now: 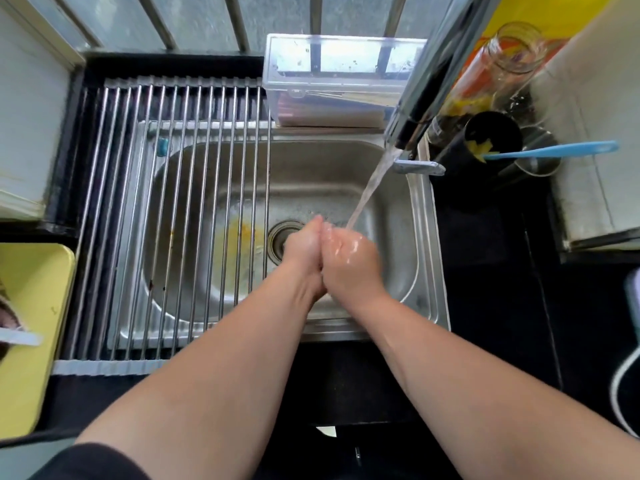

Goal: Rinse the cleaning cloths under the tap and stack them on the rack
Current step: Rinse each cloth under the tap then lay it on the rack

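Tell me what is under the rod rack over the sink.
Through the rack rods the steel sink basin shows, with a yellowish stain beside the drain and a small blue item at the back rim. No cloth shows there; the rods cover thin strips.

Daylit sink shot, bright up top, heavy wide-angle warp

Light comes in thru the window (194, 19) at the top, soft daylight, no hard shadows. Glare streaks on the tap (433, 74) and the clear box (332, 60), plus shiny wet spots on the right hand (349, 254). The sink (207, 188) steel reads bright, but the black counter (491, 289) goes nearly pure dark w/ no detail. Left hand (304, 244) and right hand are both a bit motion-blurred, and the water stream (370, 185) is smeared too. Fisheye distortion: rack (138, 202) bars fan out, edges bend, corners go soft, esp. the yellow board (31, 341) at the left.
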